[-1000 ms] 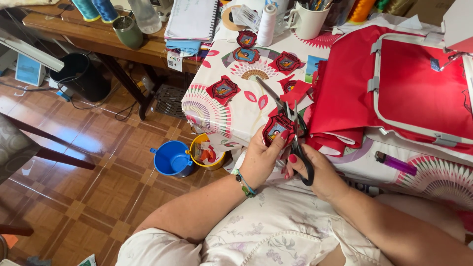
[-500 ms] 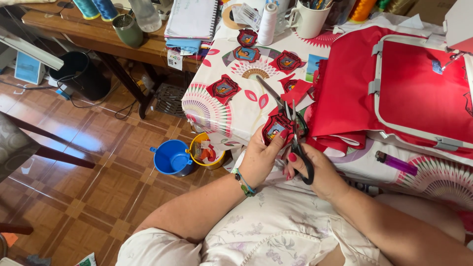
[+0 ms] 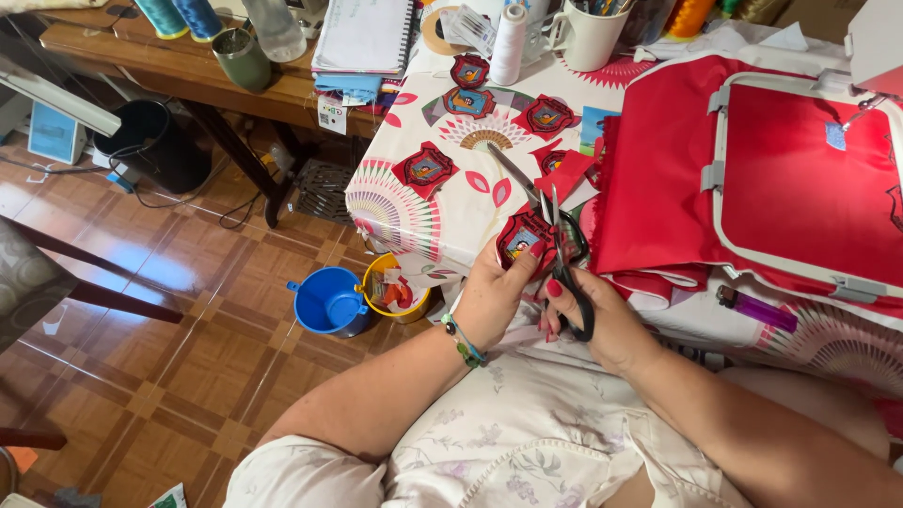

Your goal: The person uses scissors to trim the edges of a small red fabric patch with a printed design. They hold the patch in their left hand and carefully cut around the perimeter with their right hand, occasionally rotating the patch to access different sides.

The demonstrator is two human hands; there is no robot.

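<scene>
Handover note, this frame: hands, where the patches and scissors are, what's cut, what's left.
Left hand: pinches a red patch by the table edge.
Right hand: holds black-handled scissors, blades at that patch.
Done: four trimmed-looking patches lie on the patterned tablecloth.
Left: the held patch is mid-trim; a red scrap lies nearby.
Red fabric in a hoop sits on the right.

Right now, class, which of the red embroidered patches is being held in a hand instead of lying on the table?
The patch pinched in the left hand, beside the black scissors held by the right hand. The other patches lie flat on the patterned tablecloth, untouched.
</scene>
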